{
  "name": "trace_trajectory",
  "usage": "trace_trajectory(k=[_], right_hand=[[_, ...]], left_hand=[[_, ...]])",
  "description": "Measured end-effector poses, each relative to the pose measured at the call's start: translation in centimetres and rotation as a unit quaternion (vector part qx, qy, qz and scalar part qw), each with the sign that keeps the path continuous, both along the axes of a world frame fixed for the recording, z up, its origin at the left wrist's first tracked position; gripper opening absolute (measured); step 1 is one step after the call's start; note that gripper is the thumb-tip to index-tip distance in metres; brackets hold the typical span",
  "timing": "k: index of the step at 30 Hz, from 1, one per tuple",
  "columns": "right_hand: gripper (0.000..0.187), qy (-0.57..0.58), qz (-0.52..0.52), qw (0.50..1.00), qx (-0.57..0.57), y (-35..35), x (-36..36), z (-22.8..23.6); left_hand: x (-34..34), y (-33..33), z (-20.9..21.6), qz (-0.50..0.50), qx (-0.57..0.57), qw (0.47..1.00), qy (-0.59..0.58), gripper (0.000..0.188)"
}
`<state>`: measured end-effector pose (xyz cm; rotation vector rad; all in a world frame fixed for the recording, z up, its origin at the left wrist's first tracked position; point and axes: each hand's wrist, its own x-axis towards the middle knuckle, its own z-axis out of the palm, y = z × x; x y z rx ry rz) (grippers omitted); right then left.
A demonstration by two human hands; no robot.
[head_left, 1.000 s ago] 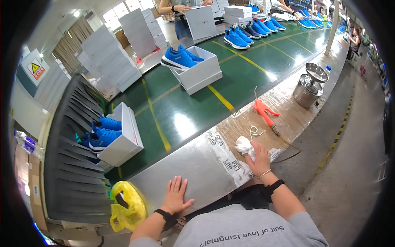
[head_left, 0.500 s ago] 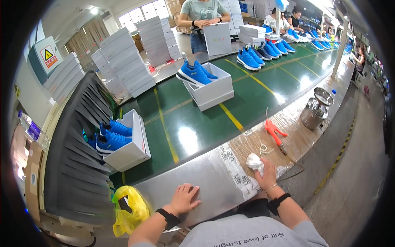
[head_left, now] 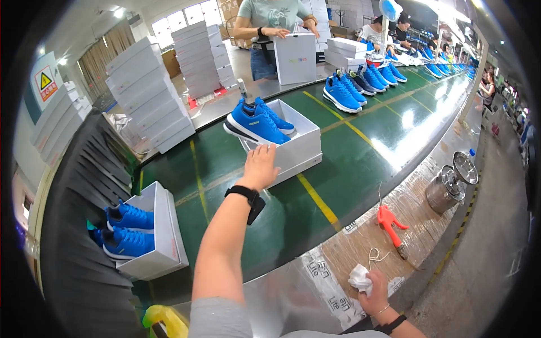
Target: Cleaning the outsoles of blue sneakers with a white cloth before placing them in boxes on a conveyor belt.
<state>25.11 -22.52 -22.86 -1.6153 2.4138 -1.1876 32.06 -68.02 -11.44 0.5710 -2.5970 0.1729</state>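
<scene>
My left hand is stretched out over the belt, fingers extended at the near wall of a white shoe box; whether it presses on the wall I cannot tell. A pair of blue sneakers with white soles rests tilted across that box's left rim, just beyond my fingertips. My right hand stays low at the right, closed round a crumpled white cloth on the wrapped worktop. To the left, a second white box holds another pair of blue sneakers.
A red air blow gun and a metal pump can stand along the right ledge. More sneakers line the green belt. Across it, a person handles an upright box. Black curtain strips hang left; a yellow bag lies near.
My left hand has left the metal worktop and reached forward to the middle box. The view has shifted; the box and sneakers appear nearer. My right hand keeps the cloth.
</scene>
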Motion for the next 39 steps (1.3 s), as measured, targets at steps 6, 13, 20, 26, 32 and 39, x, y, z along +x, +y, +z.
trace_trajectory(k=[6, 13, 20, 26, 32, 39], right_hand=[[0.054, -0.004, -0.015, 1.000, 0.017, -0.4, 0.1, -0.3], [0.054, -0.007, -0.013, 1.000, 0.004, -0.2, -0.3, -0.4], [0.053, -0.004, -0.016, 1.000, 0.018, -0.1, -0.4, 0.0], [0.053, 0.013, -0.032, 0.999, 0.009, -0.5, -0.4, 0.5], [0.054, -0.030, -0.018, 0.999, 0.023, 0.0, 0.1, 1.2], [0.050, -0.042, -0.007, 0.999, 0.010, 1.2, 0.6, 0.5]], left_hand=[[-0.2, -0.9, -5.5, 0.089, 0.048, 0.994, -0.043, 0.038], [5.8, 6.0, -1.9, -0.081, 0.243, 0.954, -0.155, 0.033], [5.1, 0.0, 9.2, -0.138, -0.026, 0.978, -0.155, 0.043], [0.5, -6.0, 7.1, 0.181, 0.139, 0.899, -0.373, 0.052], [2.0, -5.3, 5.2, 0.177, 0.002, 0.916, -0.361, 0.022], [9.2, 2.8, 12.6, 0.170, -0.124, 0.971, -0.115, 0.020]])
